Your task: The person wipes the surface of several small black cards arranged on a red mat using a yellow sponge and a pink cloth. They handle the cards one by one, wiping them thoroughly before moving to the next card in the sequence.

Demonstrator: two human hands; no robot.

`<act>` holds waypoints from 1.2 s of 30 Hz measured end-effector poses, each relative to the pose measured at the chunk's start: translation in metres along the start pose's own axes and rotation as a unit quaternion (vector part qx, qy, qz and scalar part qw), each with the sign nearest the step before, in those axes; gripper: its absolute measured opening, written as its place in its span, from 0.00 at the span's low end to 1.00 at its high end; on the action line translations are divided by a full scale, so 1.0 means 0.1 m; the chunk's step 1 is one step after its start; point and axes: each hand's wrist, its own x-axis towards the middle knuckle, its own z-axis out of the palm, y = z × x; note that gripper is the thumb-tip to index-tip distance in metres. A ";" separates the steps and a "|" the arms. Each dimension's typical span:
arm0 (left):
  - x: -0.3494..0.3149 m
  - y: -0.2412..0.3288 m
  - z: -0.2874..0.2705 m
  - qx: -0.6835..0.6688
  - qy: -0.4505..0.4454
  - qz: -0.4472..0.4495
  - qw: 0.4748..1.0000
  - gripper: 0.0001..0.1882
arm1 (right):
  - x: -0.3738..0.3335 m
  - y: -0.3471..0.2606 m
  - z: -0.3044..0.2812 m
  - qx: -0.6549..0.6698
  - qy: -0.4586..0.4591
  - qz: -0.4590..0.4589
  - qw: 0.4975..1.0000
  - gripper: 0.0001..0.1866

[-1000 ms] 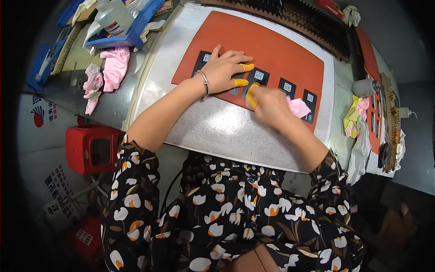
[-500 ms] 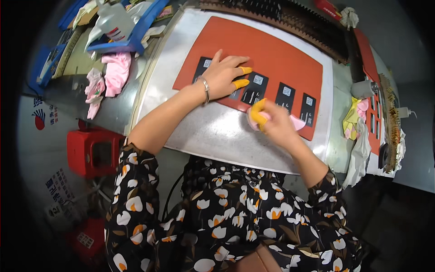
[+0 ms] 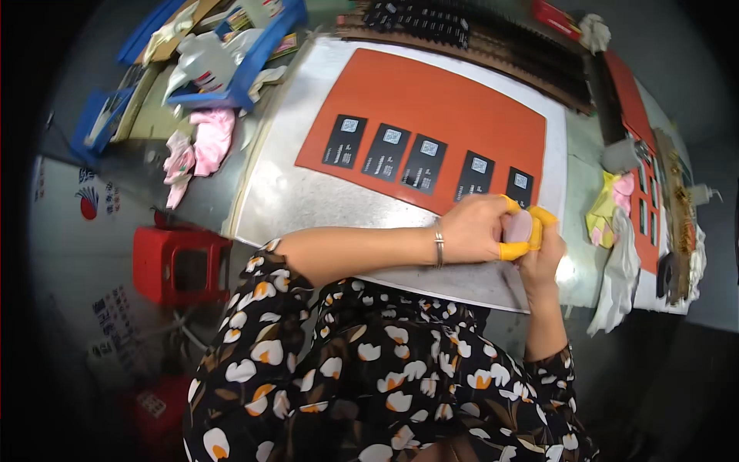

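Five small black cards (image 3: 423, 163) lie in a row on an orange mat (image 3: 431, 92) on the metal table (image 3: 308, 200). My left hand (image 3: 473, 227) and my right hand (image 3: 545, 258) meet at the table's front right, just below the rightmost card (image 3: 519, 185). Both wear yellow finger covers. Together they pinch a small pink cloth (image 3: 519, 227) between the fingertips. A bracelet (image 3: 437, 242) sits on my left wrist.
Blue trays (image 3: 231, 54) with a white bottle and pink rags (image 3: 204, 142) stand at the left. A red stool (image 3: 173, 266) is below the table. Racks of dark parts (image 3: 462, 23) line the back. Yellow and pink cloths (image 3: 608, 208) and a white glove (image 3: 616, 277) lie at the right.
My left hand lifted off the cards and moved right. My right hand drew toward the front right edge. Both now close together on the pink cloth.
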 end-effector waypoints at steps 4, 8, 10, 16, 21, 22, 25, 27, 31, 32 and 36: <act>0.09 0.05 0.31 -0.206 -0.013 -0.105 0.973 0.24 | 0.02 -0.19 -0.22 0.361 0.044 0.150 0.919 0.07; 0.29 0.03 0.43 -0.138 -0.069 -0.127 0.980 0.27 | 0.05 0.08 -0.47 0.457 -0.008 0.265 0.849 0.07; 0.26 0.05 0.42 -0.052 -0.102 -0.069 0.991 0.27 | 0.12 0.22 -0.60 0.428 0.030 0.268 0.863 0.07; -0.02 0.04 -0.06 0.187 -0.063 0.095 0.976 0.27 | 0.87 0.46 -1.57 0.372 0.153 0.271 0.874 0.09; -0.03 -0.13 -0.50 0.314 -0.023 0.099 0.944 0.30 | 1.55 0.96 -2.20 -0.221 0.103 0.103 0.964 0.09; -0.01 -0.18 -0.56 0.324 -0.050 0.081 0.941 0.36 | 1.64 1.16 -2.28 -0.341 0.100 0.054 0.933 0.08; 0.06 -0.12 -0.65 0.389 -0.085 0.030 0.917 0.42 | 1.90 1.43 -2.34 -0.499 0.066 0.019 0.864 0.08; 0.12 -0.17 -0.69 0.391 -0.114 -0.003 0.913 0.45 | 2.05 1.50 -2.29 -0.533 0.049 0.018 0.845 0.07; 0.07 -0.30 -0.75 0.388 -0.132 -0.005 0.912 0.44 | 2.24 1.50 -2.19 -0.549 -0.050 0.067 0.832 0.16; 0.10 -0.31 -0.76 0.390 -0.140 0.007 0.910 0.44 | 2.25 1.79 -2.42 -0.510 -0.044 -0.014 0.859 0.17; 0.05 -0.41 -0.77 0.387 -0.142 -0.005 0.911 0.43 | 2.25 1.71 -2.33 -0.547 -0.062 0.014 0.835 0.15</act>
